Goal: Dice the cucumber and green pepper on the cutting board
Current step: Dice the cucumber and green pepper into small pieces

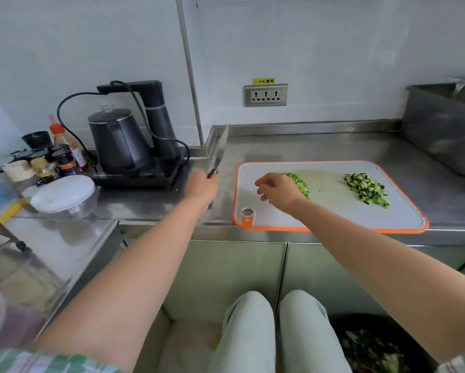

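Note:
A white cutting board with an orange rim lies on the steel counter. On its right part sits a heap of diced cucumber. Near its middle lies a smaller heap of diced green pepper, partly hidden behind my right hand. That hand hovers over the board's left part with fingers loosely curled and holding nothing. My left hand is left of the board, over the counter, gripping the handle of a cleaver whose blurred blade points up and away.
A black kettle on its base stands left of the knife, with spice jars and a lidded clear bowl further left. A steel sink is at the back right. A bin with green scraps sits on the floor.

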The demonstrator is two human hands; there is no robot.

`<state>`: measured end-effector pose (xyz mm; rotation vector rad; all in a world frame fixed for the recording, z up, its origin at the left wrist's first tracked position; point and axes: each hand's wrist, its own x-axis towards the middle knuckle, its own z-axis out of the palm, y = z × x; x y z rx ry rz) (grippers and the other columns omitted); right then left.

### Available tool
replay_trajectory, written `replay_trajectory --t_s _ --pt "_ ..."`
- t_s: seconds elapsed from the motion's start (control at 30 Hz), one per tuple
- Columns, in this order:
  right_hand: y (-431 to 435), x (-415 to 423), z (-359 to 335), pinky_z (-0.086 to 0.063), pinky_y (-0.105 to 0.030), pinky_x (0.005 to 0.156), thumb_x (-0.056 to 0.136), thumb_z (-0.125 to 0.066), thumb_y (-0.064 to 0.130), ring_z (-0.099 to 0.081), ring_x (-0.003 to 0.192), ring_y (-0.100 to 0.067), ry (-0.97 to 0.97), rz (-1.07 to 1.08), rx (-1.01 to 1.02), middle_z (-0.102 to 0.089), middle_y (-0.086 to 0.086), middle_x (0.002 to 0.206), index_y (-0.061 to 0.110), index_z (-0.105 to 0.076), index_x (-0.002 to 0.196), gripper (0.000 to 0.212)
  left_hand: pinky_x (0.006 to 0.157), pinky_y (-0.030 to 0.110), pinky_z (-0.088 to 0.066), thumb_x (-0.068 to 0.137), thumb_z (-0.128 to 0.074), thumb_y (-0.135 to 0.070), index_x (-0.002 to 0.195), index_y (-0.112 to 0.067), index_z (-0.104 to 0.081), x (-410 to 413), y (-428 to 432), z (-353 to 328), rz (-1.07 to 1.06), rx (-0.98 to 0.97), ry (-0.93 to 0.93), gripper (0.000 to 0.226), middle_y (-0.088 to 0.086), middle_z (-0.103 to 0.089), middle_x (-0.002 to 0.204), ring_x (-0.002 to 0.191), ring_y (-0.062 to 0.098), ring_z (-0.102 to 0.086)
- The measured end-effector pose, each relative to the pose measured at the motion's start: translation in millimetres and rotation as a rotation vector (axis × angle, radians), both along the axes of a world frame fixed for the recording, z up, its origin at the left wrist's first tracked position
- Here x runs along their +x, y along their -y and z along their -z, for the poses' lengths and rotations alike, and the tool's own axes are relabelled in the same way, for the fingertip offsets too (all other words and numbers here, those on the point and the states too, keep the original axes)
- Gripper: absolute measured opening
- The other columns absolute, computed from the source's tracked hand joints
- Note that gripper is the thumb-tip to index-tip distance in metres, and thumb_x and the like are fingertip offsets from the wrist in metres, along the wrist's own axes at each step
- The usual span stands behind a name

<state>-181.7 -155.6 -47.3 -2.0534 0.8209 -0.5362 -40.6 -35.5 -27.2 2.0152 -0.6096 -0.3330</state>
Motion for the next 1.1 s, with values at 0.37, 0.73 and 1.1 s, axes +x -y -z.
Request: replay_trajectory --t_s 0.37,0.73,1.1 --pt "35.9 -42.4 -15.9 -0.041 -0.028 0.077 0.100 -0.048 0.035 -0.056 0.067 -0.015 0.369 0.112 0.777 -0.060 -0.003 0.077 0.015 -0.058 0.084 0.027 0.055 0.023 -0.050 0.098 -0.048 -0.009 0.081 -0.002 -0.059 -80.4 68.0 -4.2 0.413 -0.318 -0.780 0.021 0.006 -0.063 0.055 0.047 0.015 -0.058" --pt "71.4 -60.2 -28.3 -0.048 -0.027 0.050 0.099 -0.047 0.010 -0.056 0.056 -0.018 0.580 0.415 0.586 -0.056 -0.010 0.072 0.010 -0.044 0.087 0.012 0.062 0.032 -0.051 0.091 -0.063 -0.018 0.064 -0.015 -0.063 -72.2 108.4 18.7 0.256 -0.212 -0.275 0.027 0.001 -0.060 0.056 0.046 0.016 -0.053" --pt "64.1 -100.1 -17.4 -0.032 -0.021 0.038 0.100 -0.049 0.017 -0.039 0.040 -0.015 0.352 0.107 0.498 -0.052 -0.010 0.068 0.005 -0.047 0.077 0.026 0.036 0.015 -0.033 0.084 -0.070 -0.014 0.064 -0.012 -0.059 -71.5 128.8 17.2 0.145 -0.251 -0.433 0.023 0.004 -0.054 0.060 0.047 0.014 -0.044"
